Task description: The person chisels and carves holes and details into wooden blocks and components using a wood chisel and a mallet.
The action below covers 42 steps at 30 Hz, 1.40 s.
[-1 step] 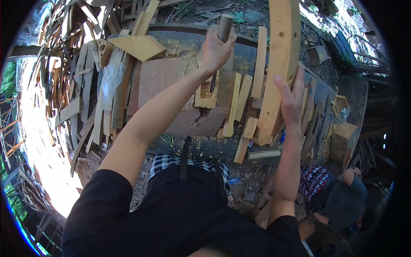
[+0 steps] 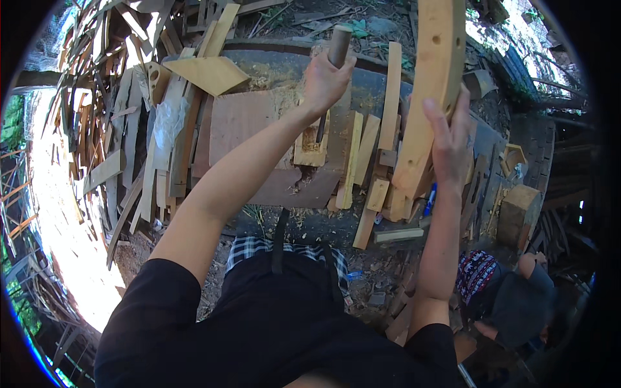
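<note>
My left hand [image 2: 325, 84] is closed around the round wooden handle of a chisel [image 2: 339, 46]. The chisel stands nearly upright, its blade down in a rectangular recess cut in a pale wooden block [image 2: 310, 158]. That block lies on a flat reddish-brown board [image 2: 242, 126] scattered with wood chips. To the right, my right hand [image 2: 448, 139] grips a thick pale wooden beam [image 2: 435, 71] with several round holes in it. My thumb lies over its face and my fingers go round the right side; the fingertips are partly hidden. The beam's far end leaves the top of the view.
Pale wood strips [image 2: 354, 158] lie between the block and the beam. A blue pen-like object [image 2: 430, 199] is near my right wrist. Leftward are stacked planks and a clear plastic bag [image 2: 169, 123]. A wood chunk [image 2: 519, 213] and another person [image 2: 517, 304] are at right.
My right hand and the beam have shifted a little to the right, uncovering more of the blue object. My left hand and the chisel have hardly moved.
</note>
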Available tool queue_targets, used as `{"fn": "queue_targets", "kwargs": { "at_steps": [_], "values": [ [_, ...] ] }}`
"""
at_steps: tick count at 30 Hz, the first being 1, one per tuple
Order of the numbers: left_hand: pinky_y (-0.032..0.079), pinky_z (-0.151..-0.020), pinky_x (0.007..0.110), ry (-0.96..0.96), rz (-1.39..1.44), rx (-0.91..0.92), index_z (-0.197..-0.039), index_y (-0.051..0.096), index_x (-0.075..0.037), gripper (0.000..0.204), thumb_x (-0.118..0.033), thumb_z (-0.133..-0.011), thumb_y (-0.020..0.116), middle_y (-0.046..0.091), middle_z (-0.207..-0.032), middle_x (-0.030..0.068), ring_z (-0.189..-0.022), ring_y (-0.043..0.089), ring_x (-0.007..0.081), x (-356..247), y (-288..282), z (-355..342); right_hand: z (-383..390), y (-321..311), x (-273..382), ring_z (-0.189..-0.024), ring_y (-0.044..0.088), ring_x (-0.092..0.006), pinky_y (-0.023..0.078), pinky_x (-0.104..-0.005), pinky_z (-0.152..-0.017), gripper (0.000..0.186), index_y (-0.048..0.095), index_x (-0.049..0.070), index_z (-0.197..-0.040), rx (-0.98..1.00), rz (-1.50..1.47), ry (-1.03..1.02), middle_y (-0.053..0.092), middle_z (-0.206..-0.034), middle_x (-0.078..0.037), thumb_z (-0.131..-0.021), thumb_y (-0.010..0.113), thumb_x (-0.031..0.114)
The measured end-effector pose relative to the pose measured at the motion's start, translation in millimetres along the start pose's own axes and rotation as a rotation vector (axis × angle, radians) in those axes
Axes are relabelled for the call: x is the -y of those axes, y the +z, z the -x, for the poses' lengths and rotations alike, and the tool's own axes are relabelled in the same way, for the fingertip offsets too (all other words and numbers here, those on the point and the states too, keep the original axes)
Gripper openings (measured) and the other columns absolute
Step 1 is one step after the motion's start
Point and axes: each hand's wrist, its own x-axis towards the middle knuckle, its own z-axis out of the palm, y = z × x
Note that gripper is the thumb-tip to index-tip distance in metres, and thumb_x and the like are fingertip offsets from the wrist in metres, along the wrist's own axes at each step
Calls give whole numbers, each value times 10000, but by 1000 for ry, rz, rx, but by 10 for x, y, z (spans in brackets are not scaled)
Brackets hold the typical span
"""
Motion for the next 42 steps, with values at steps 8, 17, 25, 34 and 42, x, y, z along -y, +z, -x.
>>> {"fn": "queue_targets", "kwargs": {
  "at_steps": [8,17,25,34,42],
  "values": [
    [486,-606,398,-58,32,51,-791,579,33,321,-272,-835,667,597,-629,144,-609,623,260,-143,42,32,-596,-317,174,-1012,606,-216,464,-337,-869,637,470,17,-1318,340,632,-127,595,-1149,-142,-851,624,421],
    [493,-603,401,20,-9,79,-761,576,41,299,-238,-826,662,593,-595,151,-594,629,280,-111,147,53,-783,-262,248,-927,641,-156,513,-298,-785,602,488,39,-1323,539,513,-45,607,-1098,-141,-877,575,433],
    [468,-453,340,52,-9,140,-767,563,33,298,-240,-838,659,578,-571,89,-464,576,181,-25,176,-24,-687,-163,109,-859,629,-154,504,-277,-701,543,490,89,-1308,405,629,-73,607,-1045,-131,-865,581,389],
    [432,-402,281,-185,222,256,-798,559,3,239,-201,-845,672,538,-571,36,-446,519,120,-164,9,63,15,265,-484,-630,600,-152,514,-280,-556,388,463,71,-1176,216,-456,489,588,-849,-85,-902,572,323],
    [241,-406,245,-218,773,301,-700,361,-126,300,-106,-909,575,336,-527,-34,-421,281,73,-127,-700,355,814,521,-1003,-664,607,-155,514,-282,-554,360,450,67,-1176,194,-647,678,578,-858,-83,-898,578,256]
  ]
}}
